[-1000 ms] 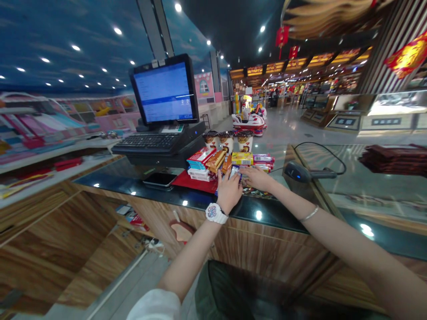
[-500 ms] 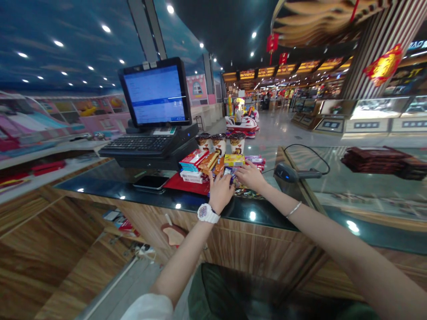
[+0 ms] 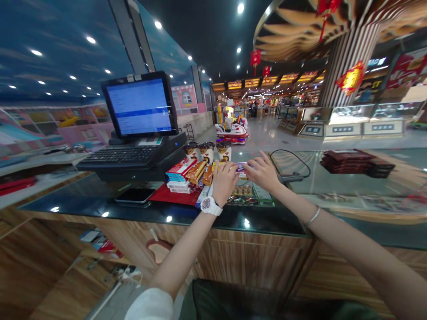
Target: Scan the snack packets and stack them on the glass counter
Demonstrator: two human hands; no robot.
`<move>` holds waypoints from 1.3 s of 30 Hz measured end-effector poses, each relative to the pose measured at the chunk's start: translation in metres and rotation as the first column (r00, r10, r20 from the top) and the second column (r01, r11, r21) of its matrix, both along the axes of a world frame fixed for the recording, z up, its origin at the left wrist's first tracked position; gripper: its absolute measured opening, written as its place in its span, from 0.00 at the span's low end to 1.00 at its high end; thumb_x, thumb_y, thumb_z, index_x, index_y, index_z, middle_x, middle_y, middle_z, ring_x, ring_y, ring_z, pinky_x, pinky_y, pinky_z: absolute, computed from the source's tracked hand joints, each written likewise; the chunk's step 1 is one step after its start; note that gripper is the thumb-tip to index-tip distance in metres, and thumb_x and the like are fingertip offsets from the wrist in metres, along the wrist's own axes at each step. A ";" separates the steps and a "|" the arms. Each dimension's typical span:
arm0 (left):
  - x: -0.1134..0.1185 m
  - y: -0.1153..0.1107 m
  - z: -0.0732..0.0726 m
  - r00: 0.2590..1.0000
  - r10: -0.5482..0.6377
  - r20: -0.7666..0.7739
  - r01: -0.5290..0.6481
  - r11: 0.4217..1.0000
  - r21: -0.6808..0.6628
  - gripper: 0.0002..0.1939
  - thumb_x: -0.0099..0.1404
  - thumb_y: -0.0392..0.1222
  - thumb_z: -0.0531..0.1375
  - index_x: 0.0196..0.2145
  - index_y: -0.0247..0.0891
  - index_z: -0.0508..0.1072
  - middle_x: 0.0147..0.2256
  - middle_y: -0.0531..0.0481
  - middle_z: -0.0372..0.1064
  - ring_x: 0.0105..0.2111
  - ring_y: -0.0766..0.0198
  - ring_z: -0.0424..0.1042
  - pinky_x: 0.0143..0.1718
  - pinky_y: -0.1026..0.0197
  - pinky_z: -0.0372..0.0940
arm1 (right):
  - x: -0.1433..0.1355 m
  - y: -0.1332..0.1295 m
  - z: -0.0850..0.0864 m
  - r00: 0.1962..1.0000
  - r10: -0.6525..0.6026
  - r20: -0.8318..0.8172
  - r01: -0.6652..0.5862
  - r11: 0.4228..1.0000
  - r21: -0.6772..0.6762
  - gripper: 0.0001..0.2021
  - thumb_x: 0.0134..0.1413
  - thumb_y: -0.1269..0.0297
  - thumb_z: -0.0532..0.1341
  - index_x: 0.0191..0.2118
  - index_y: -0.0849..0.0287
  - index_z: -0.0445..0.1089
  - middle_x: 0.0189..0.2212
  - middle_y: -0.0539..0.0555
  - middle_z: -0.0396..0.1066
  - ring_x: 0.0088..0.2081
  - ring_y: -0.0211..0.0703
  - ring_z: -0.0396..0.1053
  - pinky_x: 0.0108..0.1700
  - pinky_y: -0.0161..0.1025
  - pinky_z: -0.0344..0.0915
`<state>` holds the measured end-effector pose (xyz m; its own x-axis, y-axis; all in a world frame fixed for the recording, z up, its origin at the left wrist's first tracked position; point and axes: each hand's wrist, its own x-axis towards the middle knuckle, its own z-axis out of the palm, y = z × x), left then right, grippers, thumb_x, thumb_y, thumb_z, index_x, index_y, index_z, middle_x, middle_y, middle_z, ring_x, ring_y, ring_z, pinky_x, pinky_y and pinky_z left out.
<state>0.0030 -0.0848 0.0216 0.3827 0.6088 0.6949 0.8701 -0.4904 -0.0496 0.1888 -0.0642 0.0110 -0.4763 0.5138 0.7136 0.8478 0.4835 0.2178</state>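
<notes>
On the glass counter, my left hand lies over the right part of a snack pile, fingers bent, hiding most of a yellow box. Close to its right, my right hand reaches over a purple and red pack, index finger raised; whether either hand grips anything is hidden. Left of my hands are golden wrapped bars, a red and blue box and white boxes on a red sheet. Three lidded cups stand upright behind.
A monitor and keyboard stand at the left, with a phone in front of them. A scanner with a looped cable lies right of my right hand. Farther right is a stack of dark brown packs.
The view has shifted right and slightly up. My right hand has moved over the scanner's head, and its fingers have left the yellow box. My left hand now covers that box.
</notes>
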 end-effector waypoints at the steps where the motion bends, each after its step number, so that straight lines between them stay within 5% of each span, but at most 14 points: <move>1: 0.005 0.003 0.001 1.000 -0.017 -0.008 0.017 1.000 0.019 0.13 0.71 0.42 0.53 0.50 0.42 0.72 0.52 0.49 0.72 0.55 0.58 0.67 0.69 0.46 0.45 | 0.007 -0.001 0.001 1.000 -0.008 -0.008 0.008 1.000 0.009 0.17 0.65 0.66 0.51 0.51 0.51 0.73 0.41 0.54 0.73 0.46 0.49 0.65 0.70 0.61 0.40; 6: 0.034 0.024 0.004 0.992 -0.116 -0.039 0.121 0.983 0.139 0.11 0.70 0.40 0.55 0.47 0.42 0.73 0.48 0.48 0.73 0.51 0.58 0.69 0.67 0.46 0.50 | 0.035 -0.002 0.004 0.997 -0.033 -0.062 0.040 0.994 0.104 0.16 0.62 0.68 0.53 0.51 0.50 0.73 0.40 0.53 0.74 0.45 0.48 0.65 0.69 0.62 0.40; 13: 0.065 0.056 0.003 0.953 -0.297 -0.059 0.297 0.886 0.356 0.08 0.68 0.35 0.57 0.41 0.42 0.76 0.39 0.50 0.76 0.43 0.60 0.72 0.63 0.47 0.56 | 0.064 0.005 0.002 0.992 -0.020 -0.126 0.058 0.949 0.311 0.12 0.61 0.70 0.57 0.46 0.50 0.74 0.38 0.52 0.75 0.43 0.45 0.67 0.66 0.57 0.52; 21: 0.055 0.063 -0.006 0.925 -0.373 0.066 0.335 0.887 0.319 0.06 0.67 0.37 0.59 0.38 0.42 0.76 0.37 0.52 0.77 0.41 0.61 0.73 0.63 0.45 0.56 | 0.098 0.013 -0.011 0.950 0.146 -0.277 -0.072 0.963 0.261 0.12 0.62 0.62 0.58 0.49 0.54 0.72 0.43 0.56 0.75 0.47 0.48 0.71 0.61 0.56 0.60; 28: 0.053 0.054 -0.004 0.914 -0.396 0.087 0.354 0.885 0.302 0.05 0.68 0.38 0.59 0.40 0.42 0.75 0.39 0.51 0.77 0.42 0.61 0.73 0.63 0.46 0.56 | 0.090 0.012 -0.015 0.898 0.225 -0.379 -0.173 0.971 0.166 0.10 0.63 0.60 0.57 0.45 0.53 0.73 0.43 0.56 0.76 0.47 0.49 0.72 0.59 0.54 0.62; 39: 0.055 0.060 -0.011 0.913 -0.395 0.104 0.341 0.877 0.339 0.14 0.68 0.38 0.58 0.51 0.40 0.70 0.47 0.45 0.73 0.49 0.59 0.72 0.61 0.49 0.59 | 0.090 0.022 -0.021 0.675 0.299 -0.674 -0.340 0.938 0.076 0.11 0.59 0.52 0.62 0.38 0.54 0.73 0.44 0.58 0.71 0.50 0.51 0.69 0.55 0.52 0.65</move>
<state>0.0583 -0.0251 0.0105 0.4004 0.1927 0.8959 0.6385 -0.7599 -0.1219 0.2785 -0.0422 -0.0098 -0.0288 0.4662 0.8842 0.5508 0.7456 -0.3751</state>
